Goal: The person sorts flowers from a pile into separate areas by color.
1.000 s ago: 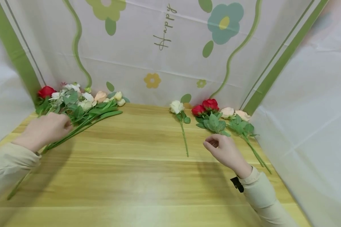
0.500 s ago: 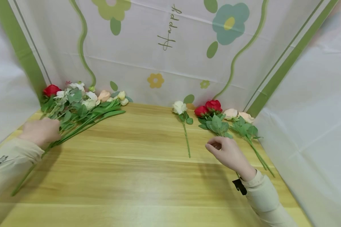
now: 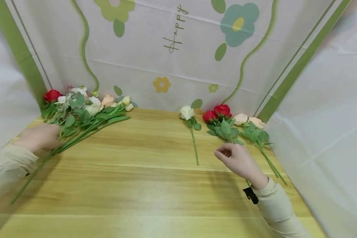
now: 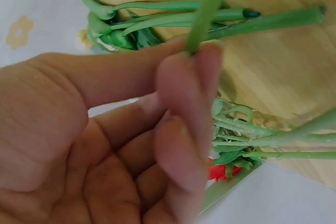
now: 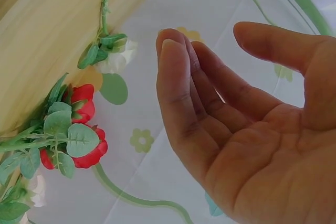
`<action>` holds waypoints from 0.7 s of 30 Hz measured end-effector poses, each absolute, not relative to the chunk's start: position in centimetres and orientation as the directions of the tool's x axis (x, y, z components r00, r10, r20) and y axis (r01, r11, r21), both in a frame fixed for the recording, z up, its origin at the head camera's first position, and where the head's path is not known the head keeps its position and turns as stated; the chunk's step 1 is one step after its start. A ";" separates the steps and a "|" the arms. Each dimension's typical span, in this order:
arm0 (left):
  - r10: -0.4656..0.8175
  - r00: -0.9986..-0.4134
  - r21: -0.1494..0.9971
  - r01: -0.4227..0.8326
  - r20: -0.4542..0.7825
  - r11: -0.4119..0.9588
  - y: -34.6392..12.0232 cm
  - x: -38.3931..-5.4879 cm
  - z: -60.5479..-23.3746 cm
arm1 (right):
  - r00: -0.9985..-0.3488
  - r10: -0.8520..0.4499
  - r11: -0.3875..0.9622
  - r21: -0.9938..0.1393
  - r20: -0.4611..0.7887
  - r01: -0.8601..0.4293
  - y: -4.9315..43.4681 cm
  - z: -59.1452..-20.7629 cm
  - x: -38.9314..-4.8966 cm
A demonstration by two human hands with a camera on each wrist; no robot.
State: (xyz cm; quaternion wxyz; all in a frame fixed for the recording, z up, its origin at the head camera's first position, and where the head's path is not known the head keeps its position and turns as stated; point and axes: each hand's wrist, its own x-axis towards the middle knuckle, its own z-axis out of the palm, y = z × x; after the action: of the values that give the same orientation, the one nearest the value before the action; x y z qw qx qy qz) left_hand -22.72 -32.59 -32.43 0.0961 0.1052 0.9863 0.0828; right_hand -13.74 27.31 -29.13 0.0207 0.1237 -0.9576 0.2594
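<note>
At the left of the table my left hand (image 3: 40, 137) bends over the stems of a flower pile (image 3: 83, 110). In the left wrist view, its thumb and fingertips pinch one green stem (image 4: 209, 17); whichever bloom belongs to that stem is hidden. My right hand (image 3: 239, 162) hovers over the right side, below the red roses (image 3: 222, 111), holding nothing. The right wrist view shows its fingers (image 5: 176, 85) loosely curved, with the thumb apart from them. A single white rose (image 3: 186, 112) lies to the left of the red ones.
Peach roses (image 3: 257, 122) lie by the table's right edge. A red flower (image 3: 52, 96) tops the left pile, near pale tulips (image 3: 126, 101) with green stems. Behind the wooden table (image 3: 131, 188) rises a white printed cloth (image 3: 142, 43), and more white cloth hangs at both sides.
My left hand has moved slightly left and down, from above the pile's leaves to its stems. The right hand has hardly moved. The head view has shifted a little.
</note>
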 end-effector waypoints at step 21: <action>0.042 -0.968 0.434 0.149 0.247 0.889 -29.9 -19.8 -28.9 | -0.967 -0.241 0.821 -0.514 0.082 -0.248 26.2 -28.7 -13.5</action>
State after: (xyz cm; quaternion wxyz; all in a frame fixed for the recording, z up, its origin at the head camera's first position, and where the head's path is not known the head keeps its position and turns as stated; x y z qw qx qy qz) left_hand -19.79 -29.92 -28.87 -0.1161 0.0496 0.9648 0.2307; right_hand -13.54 26.22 -28.74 0.0066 0.1283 -0.9542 0.2703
